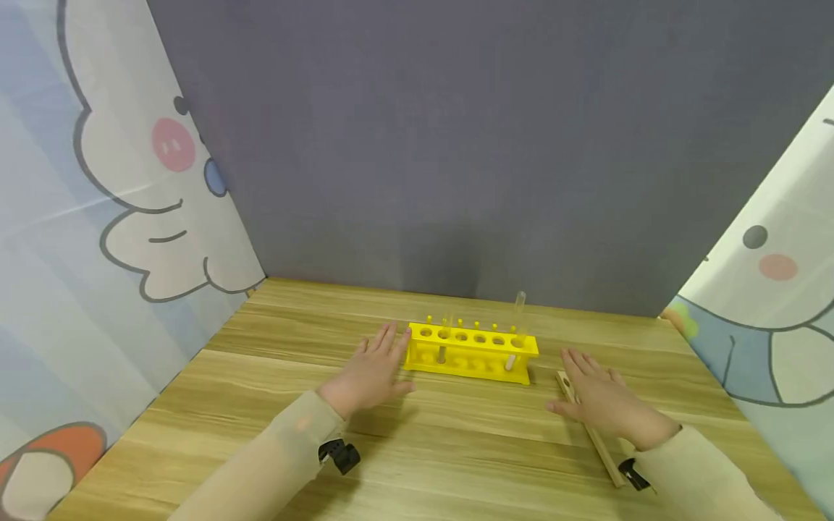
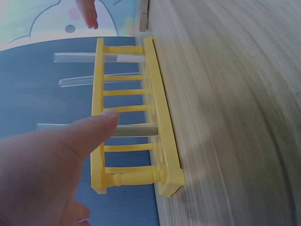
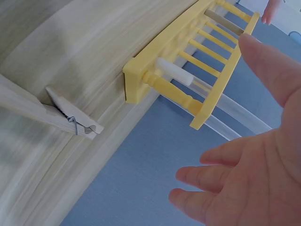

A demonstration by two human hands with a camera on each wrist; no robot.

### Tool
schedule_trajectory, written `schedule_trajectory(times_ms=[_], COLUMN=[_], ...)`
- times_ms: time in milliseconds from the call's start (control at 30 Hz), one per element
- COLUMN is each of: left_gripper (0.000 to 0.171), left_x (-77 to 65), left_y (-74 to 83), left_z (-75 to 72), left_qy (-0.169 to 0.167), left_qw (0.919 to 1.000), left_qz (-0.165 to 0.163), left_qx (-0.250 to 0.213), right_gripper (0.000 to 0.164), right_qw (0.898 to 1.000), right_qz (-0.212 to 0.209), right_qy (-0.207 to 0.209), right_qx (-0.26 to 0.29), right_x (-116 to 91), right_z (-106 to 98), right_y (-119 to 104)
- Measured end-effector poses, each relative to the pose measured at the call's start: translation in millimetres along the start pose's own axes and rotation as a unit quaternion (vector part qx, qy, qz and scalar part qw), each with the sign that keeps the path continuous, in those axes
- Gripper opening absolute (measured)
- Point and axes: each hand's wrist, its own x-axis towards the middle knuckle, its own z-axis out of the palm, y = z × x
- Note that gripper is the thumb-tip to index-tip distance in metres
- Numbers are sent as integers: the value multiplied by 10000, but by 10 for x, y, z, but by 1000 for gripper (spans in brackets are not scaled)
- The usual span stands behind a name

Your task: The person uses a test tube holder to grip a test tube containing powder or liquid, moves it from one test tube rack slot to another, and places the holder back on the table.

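Yellow test-tube rack (image 1: 470,343), that's the centrepiece, standing upright toward the back of the table! Behind it rises the broad grey panel (image 1: 469,145), and below spreads the wood-grain table (image 1: 456,449). Now the hands: left hand (image 1: 371,376) right beside the rack's left end, fingers straight, thumb out, gripping nothing, though whether a fingertip touches the rack, I can't tell. Over on the other side, right hand (image 1: 602,398), flat and relaxed, its grip empty too, just past the rack's right end. Under it lies a wooden clamp (image 1: 602,456), slanting across the tabletop. On to the tubes: one glass tube (image 2: 77,57) at the rack's right end, white stuff at its bottom; another tube (image 2: 134,131) toward the left, greyish-brown inside; a clear third tube (image 2: 77,81) shows between them. Smallest of all, the clamp's little metal spring (image 3: 70,118)!
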Motion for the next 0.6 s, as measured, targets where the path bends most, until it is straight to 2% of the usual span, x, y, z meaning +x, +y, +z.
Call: schedule_trajectory(times_ms=[233, 600], left_gripper=[91, 88], left_x=[75, 103], left_y=[12, 15], left_z=[37, 115], left_qy=[43, 107], left_qw=[9995, 9985], left_qz=[97, 215], left_qx=[291, 488], right_gripper=[95, 94], right_qw=[10000, 9995], right_qz=[10, 79], right_qy=[44, -225], right_qx=[-5, 225], right_x=[-30, -74], right_z=[56, 111], right_y=[38, 101])
